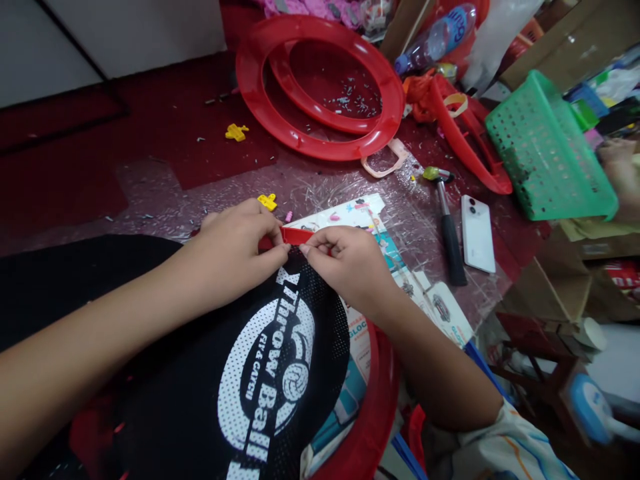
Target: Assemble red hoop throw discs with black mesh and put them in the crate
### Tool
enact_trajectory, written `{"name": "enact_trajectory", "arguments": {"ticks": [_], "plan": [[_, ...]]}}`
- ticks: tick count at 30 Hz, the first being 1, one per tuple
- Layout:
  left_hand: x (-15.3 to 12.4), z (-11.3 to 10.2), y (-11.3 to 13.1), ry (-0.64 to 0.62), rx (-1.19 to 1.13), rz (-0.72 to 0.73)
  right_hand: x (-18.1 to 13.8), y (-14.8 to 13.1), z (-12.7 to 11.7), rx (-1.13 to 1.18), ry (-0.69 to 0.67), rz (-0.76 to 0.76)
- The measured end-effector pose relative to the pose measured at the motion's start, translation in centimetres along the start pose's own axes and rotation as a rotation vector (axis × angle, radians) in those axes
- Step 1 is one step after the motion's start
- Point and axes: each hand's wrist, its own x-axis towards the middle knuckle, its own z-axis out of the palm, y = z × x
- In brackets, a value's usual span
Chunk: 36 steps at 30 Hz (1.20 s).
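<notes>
Our left hand [243, 233] and right hand [353, 267] pinch a red strip [297, 235] at the black mesh [330, 327] edge; green basket [555, 160], contents unclear.

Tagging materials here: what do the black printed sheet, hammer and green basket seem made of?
Black printed sheet: matte, probably mesh fabric, given its fine perforations. Hammer: shaft likely metal, being shiny and silvery; dull black grip could be rubber or plastic. Green basket: likely moulded plastic, satin finish, from its even colour and regular holes.
</notes>
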Motion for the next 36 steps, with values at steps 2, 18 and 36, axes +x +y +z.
{"name": "enact_trajectory", "arguments": {"ticks": [2,18,36], "plan": [[0.0,0.0,0.1,0.004,-0.002,0.007,-0.1,0.0,0.0,-0.002,0.004,-0.007],[1.0,-0.1,-0.4,-0.063,-0.082,-0.062,-0.1,-0.1,0.0,0.029,-0.014,0.05],[-0.5,-4.6,-0.8,-0.236,-0.147,-0.246,-4.0,-3.1,-1.2,-0.706,-0.462,-0.16]]}}
